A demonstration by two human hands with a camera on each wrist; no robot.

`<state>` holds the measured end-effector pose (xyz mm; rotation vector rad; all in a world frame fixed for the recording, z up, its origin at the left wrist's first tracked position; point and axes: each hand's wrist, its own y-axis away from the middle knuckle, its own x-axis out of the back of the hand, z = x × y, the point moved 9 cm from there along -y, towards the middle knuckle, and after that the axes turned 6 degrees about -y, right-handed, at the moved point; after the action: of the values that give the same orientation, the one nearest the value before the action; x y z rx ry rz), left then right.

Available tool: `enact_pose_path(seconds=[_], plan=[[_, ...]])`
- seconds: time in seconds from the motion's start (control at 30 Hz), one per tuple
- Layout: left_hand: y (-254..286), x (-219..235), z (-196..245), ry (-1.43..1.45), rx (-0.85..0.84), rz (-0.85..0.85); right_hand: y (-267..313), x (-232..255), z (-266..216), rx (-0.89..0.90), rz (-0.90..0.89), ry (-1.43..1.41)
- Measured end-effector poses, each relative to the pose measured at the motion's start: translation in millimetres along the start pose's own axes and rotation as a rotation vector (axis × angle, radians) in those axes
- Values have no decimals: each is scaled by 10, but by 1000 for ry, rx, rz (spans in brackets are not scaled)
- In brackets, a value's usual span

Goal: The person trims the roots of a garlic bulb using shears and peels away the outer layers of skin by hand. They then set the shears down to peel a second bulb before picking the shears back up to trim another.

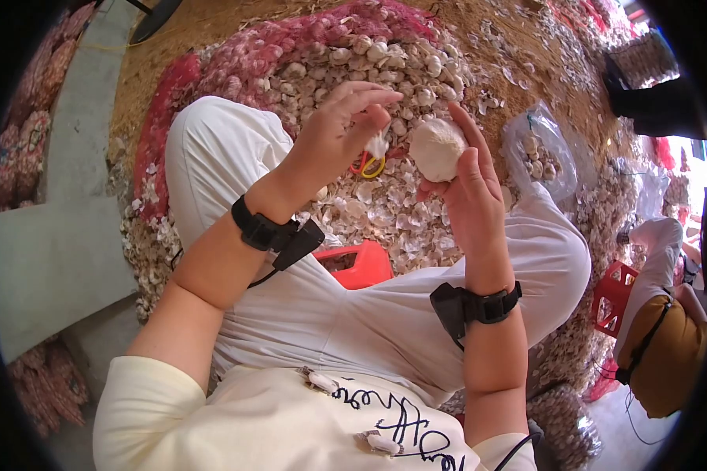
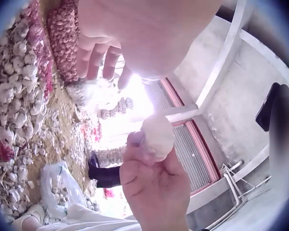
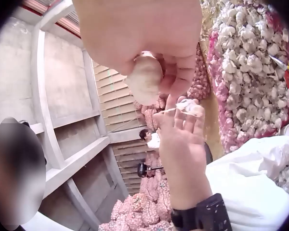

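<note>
A whitish garlic bulb (image 1: pixel 437 151) sits in my right hand (image 1: pixel 479 188), the thumb on its near side and fingers around the far side. My left hand (image 1: pixel 342 129) is raised to the left of the bulb, apart from it, its fingers loosely extended. Papery garlic skin (image 3: pixel 189 107) lies against the left fingers in the right wrist view. Below the hands, scissors (image 1: pixel 367 166) with red and yellow handles lie on the garlic heap. The left wrist view also shows the bulb (image 2: pixel 158 137) held up in the right fingers.
Loose garlic bulbs (image 1: pixel 393 63) spill from a pink mesh bag (image 1: pixel 236 67) ahead. Peeled skins (image 1: pixel 404 208) cover the ground between my knees, by a red plastic stool (image 1: pixel 365 265). A clear bag with bulbs (image 1: pixel 538 149) stands at right. Another person (image 1: pixel 660 337) sits farther right.
</note>
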<state>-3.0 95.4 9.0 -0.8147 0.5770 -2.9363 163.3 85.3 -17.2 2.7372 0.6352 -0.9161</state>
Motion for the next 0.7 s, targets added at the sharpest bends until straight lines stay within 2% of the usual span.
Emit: enact_pose_path(seconds=[0.07,0.1,0.17,0.3,0.37,0.47,0.7], plan=[[29,15,338,-51,-173,-37,-11,-6,17,15,5,138],[48,5,367,-51,-173,-37,-7,-22,39,14,5,138],[103,-69,508,-132,-288,-71,14,-32,56,35,32,289],[106,-88,453,-85,-201,-99,30,-30,84,40,32,394],[121,-75,520,-157,-292,-70,33,-11,77,55,78,488],[137,-71,553,-190,-324,-23,37,-14,79,27,84,549],[131,-104,493,-250,-271,-55,21,-23,110,35,56,618]])
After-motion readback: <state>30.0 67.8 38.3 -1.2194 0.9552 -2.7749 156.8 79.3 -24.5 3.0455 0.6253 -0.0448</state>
